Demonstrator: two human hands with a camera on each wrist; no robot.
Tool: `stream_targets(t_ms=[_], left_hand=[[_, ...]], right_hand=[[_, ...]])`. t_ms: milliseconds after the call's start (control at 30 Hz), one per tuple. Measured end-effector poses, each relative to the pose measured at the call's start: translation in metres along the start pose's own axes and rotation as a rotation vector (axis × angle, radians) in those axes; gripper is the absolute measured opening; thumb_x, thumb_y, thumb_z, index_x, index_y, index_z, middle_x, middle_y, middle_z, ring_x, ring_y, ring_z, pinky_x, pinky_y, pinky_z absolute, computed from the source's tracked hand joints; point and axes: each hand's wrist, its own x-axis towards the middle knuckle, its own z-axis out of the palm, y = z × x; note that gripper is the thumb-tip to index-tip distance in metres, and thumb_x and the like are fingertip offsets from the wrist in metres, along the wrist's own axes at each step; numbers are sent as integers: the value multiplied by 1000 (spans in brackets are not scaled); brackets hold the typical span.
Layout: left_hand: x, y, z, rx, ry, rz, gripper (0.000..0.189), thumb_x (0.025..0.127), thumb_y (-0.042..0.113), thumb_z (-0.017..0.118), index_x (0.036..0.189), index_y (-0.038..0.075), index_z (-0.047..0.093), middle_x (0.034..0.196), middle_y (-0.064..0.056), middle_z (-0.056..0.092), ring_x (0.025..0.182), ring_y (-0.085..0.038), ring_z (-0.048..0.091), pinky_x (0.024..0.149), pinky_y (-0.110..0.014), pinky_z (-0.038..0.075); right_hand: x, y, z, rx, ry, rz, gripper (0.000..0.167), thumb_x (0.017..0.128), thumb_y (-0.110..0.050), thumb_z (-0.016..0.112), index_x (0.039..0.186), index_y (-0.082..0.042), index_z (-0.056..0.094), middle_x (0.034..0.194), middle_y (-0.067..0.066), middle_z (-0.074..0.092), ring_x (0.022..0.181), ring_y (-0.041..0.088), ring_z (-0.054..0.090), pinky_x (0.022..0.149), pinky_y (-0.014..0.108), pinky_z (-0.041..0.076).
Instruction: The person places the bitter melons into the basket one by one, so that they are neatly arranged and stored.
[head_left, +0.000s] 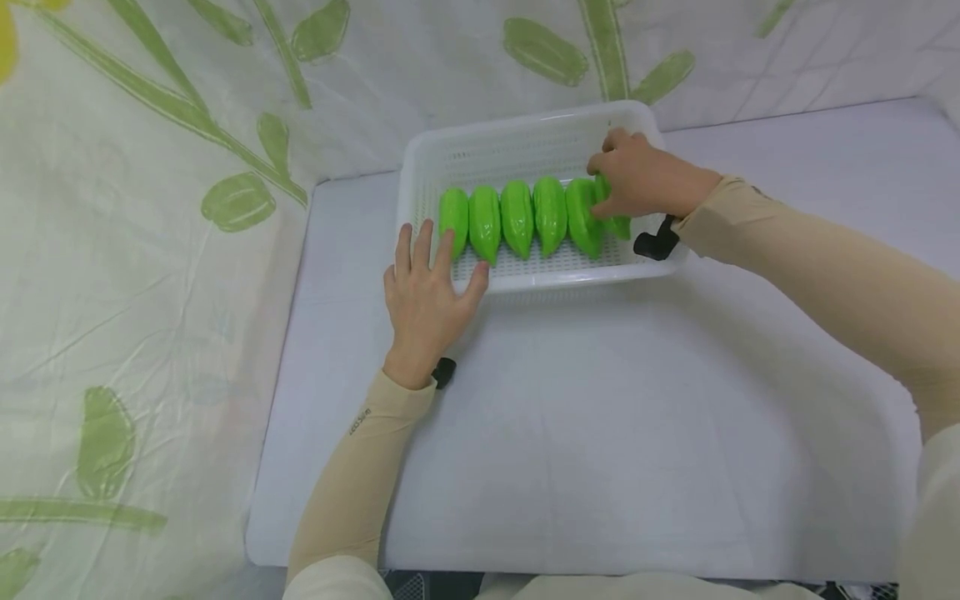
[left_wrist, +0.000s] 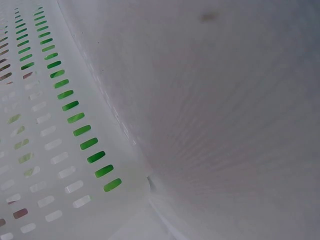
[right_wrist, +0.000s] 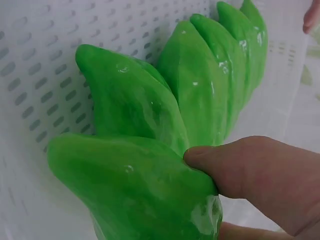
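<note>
Several glossy green, ridged fruits (head_left: 517,218) with pointed ends lie side by side in a row in a white perforated plastic basket (head_left: 555,278). At the row's right end my right hand (head_left: 647,175) grips the rightmost green fruit (right_wrist: 135,185), its thumb pressed on the side in the right wrist view. Another fruit (right_wrist: 132,97) lies right beside the held one. My left hand (head_left: 426,304) rests at the basket's front left corner with its fingers spread, holding nothing. Through slots in the basket wall (left_wrist: 110,145), green shows in the left wrist view.
The basket stands at the back of a table with a white cover (head_left: 600,433). Behind and to the left hangs a white curtain (head_left: 187,275) with green leaf patterns. A black wrist camera (head_left: 657,240) sits at the basket's right rim.
</note>
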Motion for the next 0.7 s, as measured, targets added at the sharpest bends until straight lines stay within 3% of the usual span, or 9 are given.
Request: stream_targets(t_ms=[300, 533, 700], left_hand=[[-1, 2, -3, -9, -1, 5, 70, 99, 60, 45, 140, 6, 62, 154, -20, 52, 151, -43, 37, 94, -67, 49], [-1, 2, -1, -1, 5, 8, 71, 99, 61, 45, 140, 7, 63, 154, -19, 52, 151, -42, 37, 91, -66, 50], [0, 4, -1, -6, 5, 12, 71, 99, 61, 44, 139, 6, 63, 154, -20, 53, 150, -42, 38, 91, -66, 50]], right_hand=[[-1, -3, 4, -62, -18, -5, 67, 94, -29, 69, 143, 13, 49, 146, 42, 34, 125, 57, 39, 102, 69, 44], [0, -9, 8, -114, -41, 24, 56, 94, -29, 69, 126, 15, 57, 123, 35, 42, 108, 46, 38, 85, 57, 50], [0, -10, 4, -129, -86, 35, 61, 95, -32, 69, 132, 14, 54, 125, 34, 40, 111, 47, 37, 87, 60, 49]])
